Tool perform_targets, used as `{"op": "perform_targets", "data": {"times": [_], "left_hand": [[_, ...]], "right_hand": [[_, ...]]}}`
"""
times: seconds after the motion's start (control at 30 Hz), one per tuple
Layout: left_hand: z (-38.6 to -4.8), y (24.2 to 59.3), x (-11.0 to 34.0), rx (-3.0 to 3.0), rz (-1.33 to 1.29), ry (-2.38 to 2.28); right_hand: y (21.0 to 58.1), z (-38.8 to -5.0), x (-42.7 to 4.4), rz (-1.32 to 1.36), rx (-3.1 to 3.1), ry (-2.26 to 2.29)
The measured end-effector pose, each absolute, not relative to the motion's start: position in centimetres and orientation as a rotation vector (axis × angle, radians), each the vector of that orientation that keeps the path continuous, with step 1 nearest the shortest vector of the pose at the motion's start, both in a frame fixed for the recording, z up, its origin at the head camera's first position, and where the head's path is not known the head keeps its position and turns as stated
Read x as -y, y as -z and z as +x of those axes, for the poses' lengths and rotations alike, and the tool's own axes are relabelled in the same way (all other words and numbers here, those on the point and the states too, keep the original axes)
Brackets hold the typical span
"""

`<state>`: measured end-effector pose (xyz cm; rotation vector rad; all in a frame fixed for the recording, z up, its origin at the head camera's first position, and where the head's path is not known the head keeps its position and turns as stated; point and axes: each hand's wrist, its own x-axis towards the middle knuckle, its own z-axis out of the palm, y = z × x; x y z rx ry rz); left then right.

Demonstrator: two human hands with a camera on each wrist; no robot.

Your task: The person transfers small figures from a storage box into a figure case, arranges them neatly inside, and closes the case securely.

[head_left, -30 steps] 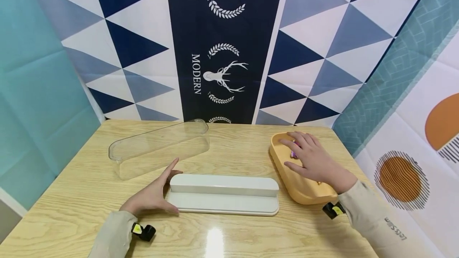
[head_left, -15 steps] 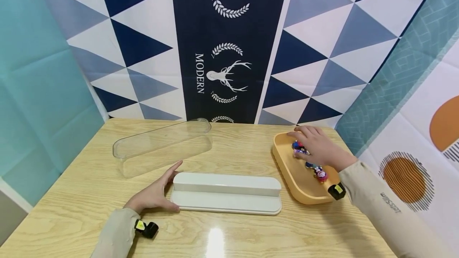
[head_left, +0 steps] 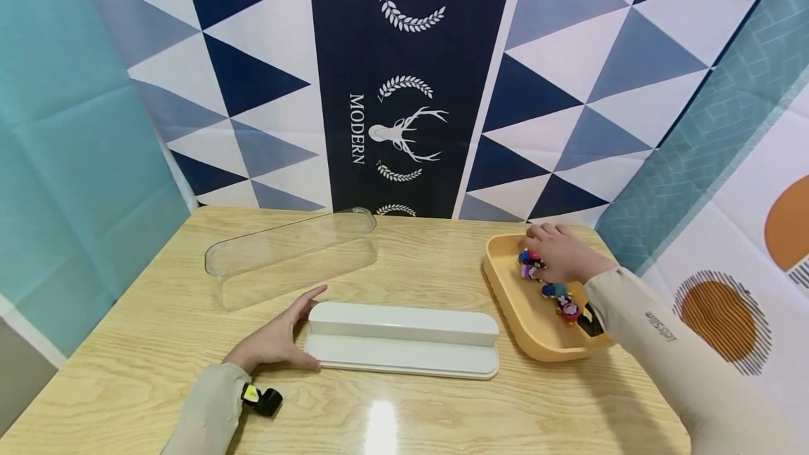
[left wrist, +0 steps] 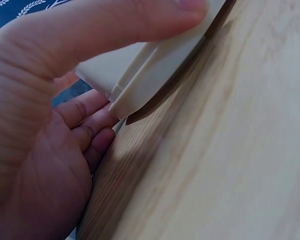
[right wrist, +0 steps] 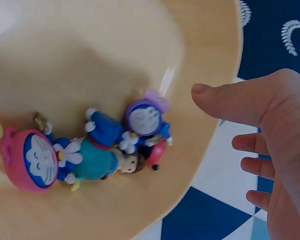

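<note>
Clock centred on the white base, 12 at the patterned cloth, as I read my head view.

Item: white base (head_left: 404, 339), long, with a raised ridge, on the wooden table (head_left: 316, 423).
Item: left hand (head_left: 278, 339), at 9 o'clock, gripping the base's end, thumb on the near edge, fingers round behind.
Item: clear bin (head_left: 291, 258), at 10 o'clock, apart from the base.
Item: orange tray (head_left: 550, 353), between 2 and 3 o'clock, just beside the base.
Item: right hand (head_left: 556, 255), at 2 o'clock over the tray's far end, holding nothing, fingers loosely bent; rim contact I cannot tell.
Item: small figures, in the tray. My right wrist view shows a purple-headed one (right wrist: 145, 120) nearest the thumb, a teal-bodied one (right wrist: 92, 162) mid-row, a pink-headed one (right wrist: 32, 160) farthest.
Item: patterned cloth (head_left: 404, 55), hanging at 12 o'clock.
</note>
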<state>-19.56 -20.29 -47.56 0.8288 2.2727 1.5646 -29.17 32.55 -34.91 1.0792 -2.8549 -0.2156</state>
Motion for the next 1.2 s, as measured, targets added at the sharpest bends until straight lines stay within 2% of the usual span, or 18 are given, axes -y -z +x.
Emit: {"op": "perform_targets", "data": {"times": [0.27, 1.2], "left_hand": [[-19.6, 47.8, 20.3, -2.288, 0.817, -1.570], [-19.6, 47.7, 20.0, -2.281, 0.800, -1.589]], "right_hand": [[36.2, -30.7, -33.1, 1.053, 2.926, 0.317], [39.7, -32.2, -34.3, 1.084, 2.921, 0.211]]}}
